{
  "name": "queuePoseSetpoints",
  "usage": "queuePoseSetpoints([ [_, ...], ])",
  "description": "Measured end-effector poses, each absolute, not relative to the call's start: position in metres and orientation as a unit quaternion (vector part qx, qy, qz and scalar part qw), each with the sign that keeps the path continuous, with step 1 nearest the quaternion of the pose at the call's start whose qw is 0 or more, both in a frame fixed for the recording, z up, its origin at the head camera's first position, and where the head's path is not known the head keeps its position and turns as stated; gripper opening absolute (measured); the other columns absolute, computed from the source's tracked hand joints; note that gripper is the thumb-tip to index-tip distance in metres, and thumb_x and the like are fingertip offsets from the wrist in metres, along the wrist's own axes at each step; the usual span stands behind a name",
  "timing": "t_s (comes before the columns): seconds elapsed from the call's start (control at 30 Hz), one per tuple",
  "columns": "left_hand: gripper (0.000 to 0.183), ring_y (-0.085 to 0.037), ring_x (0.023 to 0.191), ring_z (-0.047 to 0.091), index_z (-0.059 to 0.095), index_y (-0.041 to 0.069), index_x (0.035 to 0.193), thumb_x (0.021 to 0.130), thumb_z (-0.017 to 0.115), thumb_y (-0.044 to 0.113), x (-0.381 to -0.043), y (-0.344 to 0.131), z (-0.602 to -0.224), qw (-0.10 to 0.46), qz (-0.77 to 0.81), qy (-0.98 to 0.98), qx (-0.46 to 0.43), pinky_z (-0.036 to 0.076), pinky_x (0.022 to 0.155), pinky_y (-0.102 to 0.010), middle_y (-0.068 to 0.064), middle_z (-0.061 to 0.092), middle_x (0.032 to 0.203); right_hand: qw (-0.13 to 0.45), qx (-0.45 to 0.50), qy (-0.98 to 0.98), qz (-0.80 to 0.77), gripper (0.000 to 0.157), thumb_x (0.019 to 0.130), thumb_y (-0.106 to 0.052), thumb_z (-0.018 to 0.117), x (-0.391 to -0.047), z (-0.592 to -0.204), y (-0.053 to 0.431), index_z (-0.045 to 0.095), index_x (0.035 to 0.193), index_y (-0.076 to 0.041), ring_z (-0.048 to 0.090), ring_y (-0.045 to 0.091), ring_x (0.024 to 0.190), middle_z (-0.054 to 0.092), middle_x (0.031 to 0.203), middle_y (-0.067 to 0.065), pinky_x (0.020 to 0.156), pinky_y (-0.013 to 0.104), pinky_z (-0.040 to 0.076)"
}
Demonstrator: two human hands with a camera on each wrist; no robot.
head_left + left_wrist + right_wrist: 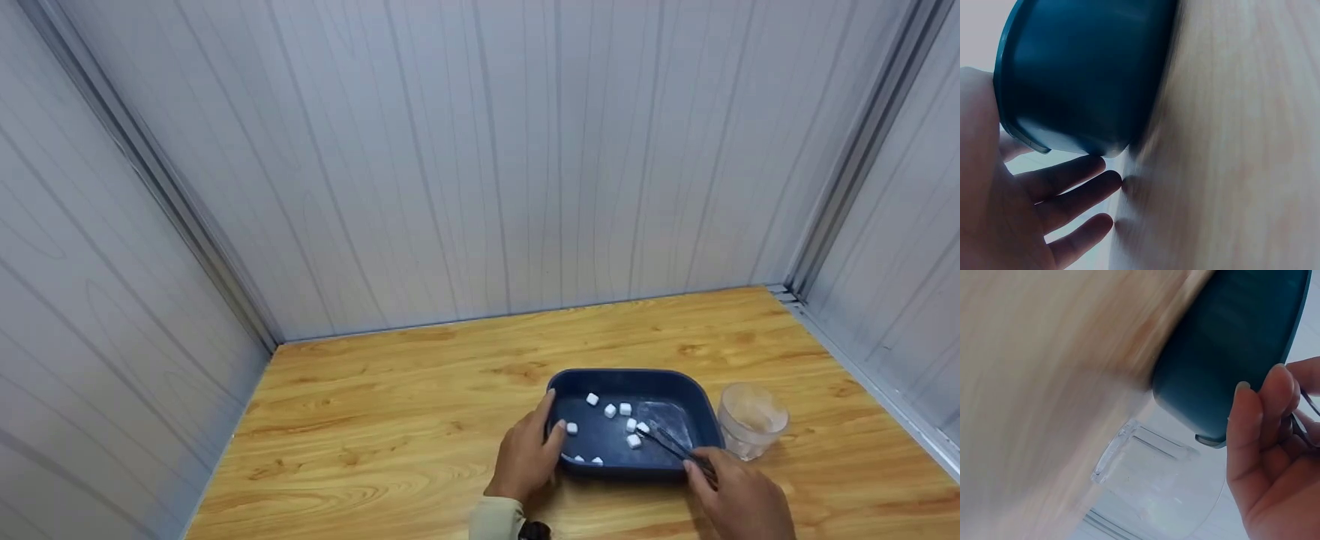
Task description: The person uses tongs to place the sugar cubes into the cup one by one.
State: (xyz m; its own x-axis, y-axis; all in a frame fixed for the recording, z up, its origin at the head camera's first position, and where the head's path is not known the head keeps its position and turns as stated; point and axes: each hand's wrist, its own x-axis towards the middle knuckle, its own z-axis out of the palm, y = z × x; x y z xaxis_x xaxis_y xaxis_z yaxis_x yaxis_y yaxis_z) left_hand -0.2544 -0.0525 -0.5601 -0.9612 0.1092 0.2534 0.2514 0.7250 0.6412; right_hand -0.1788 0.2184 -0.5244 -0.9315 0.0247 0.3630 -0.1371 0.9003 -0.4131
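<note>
A dark blue rectangular tray (630,471) with raised walls stands on the table, and several small white cubes (625,409) lie scattered inside it. My left hand (523,456) grips the tray's left wall, thumb over the rim. In the left wrist view, its other fingers (1078,199) spread outside the wall, close to the tabletop. Between the thumb and fingers of my right hand (741,491) is a pair of dark tweezers (675,445), angled over the tray's near right corner. The tweezers' tips are right at one white cube (643,427) in a small cluster.
A clear plastic cup (753,420) stands upright just right of the tray, beside my right hand. Wood-grain tabletop (360,435) stretches to the left. Pale panelled walls (450,165) enclose the table at the back and both sides.
</note>
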Motion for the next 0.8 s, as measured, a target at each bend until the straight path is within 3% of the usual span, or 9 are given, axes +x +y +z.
queuePoseSetpoints([
  [0.5, 0.051, -0.016, 0.115, 0.051, 0.035, 0.028, 0.144, 0.095, 0.048, 0.038, -0.254, -0.052, -0.559, 0.104, -0.355, -0.924, -0.099, 0.041, 0.095, -0.038, 0.000, 0.054, 0.129, 0.150, 0.016, -0.964, 0.219, 0.022, 0.083, -0.027, 0.066, -0.183, -0.520, 0.219, 0.069, 0.095, -0.009, 0.061, 0.025, 0.069, 0.066, 0.081, 0.006, 0.055, 0.045, 0.044],
  [0.8, 0.052, -0.015, 0.119, 0.048, 0.034, 0.029, 0.144, 0.095, 0.046, 0.039, -0.254, -0.053, -0.560, 0.087, -0.360, -0.924, -0.092, 0.039, 0.097, -0.038, 0.001, 0.051, 0.132, 0.070, -0.010, -0.972, 0.222, 0.029, 0.085, -0.034, 0.062, -0.192, -0.513, 0.215, 0.068, 0.097, -0.008, 0.062, 0.025, 0.074, 0.067, 0.085, 0.007, 0.057, 0.046, 0.045],
])
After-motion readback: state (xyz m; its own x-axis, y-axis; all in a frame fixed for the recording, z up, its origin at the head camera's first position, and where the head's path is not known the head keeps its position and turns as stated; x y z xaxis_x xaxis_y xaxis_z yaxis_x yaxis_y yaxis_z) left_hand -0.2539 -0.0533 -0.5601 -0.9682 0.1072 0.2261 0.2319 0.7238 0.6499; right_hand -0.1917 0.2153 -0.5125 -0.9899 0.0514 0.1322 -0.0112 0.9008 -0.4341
